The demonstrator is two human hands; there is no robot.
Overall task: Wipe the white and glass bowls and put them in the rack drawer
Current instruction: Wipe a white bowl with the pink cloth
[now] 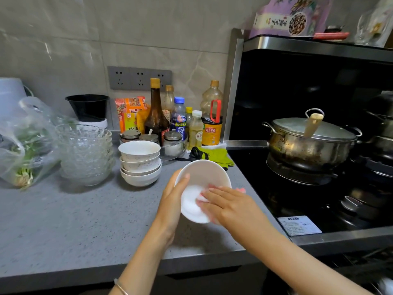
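Well, the person is holding a round white bowl (pixel 204 173) just above the grey speckled tabletop (pixel 63 220), near the black stove. The bowl is tipped so its inside faces them. The left hand (pixel 172 201) grips the bowl at its left side, with the thumb hooked over the rim and the other fingers hidden behind it. The right hand (pixel 229 205) is inside the bowl. Its fingers (pixel 214 191) lie flat and close together, and they press a small pink cloth (pixel 202 196) onto the white bottom. A bit of the cloth pokes out past the rim on the right.

Behind the hands, a stack of white bowls (pixel 140 165) sits on the tabletop. Just left of it is a stack of clear glass bowls (pixel 85 154). A clear plastic bag of green leaves (pixel 23 150) lies at the far left. Sauce bottles stand by the wall, and a green glove (pixel 214 155) lies in front of them. A big metal pot with a lid (pixel 308 145) sits on the stove.
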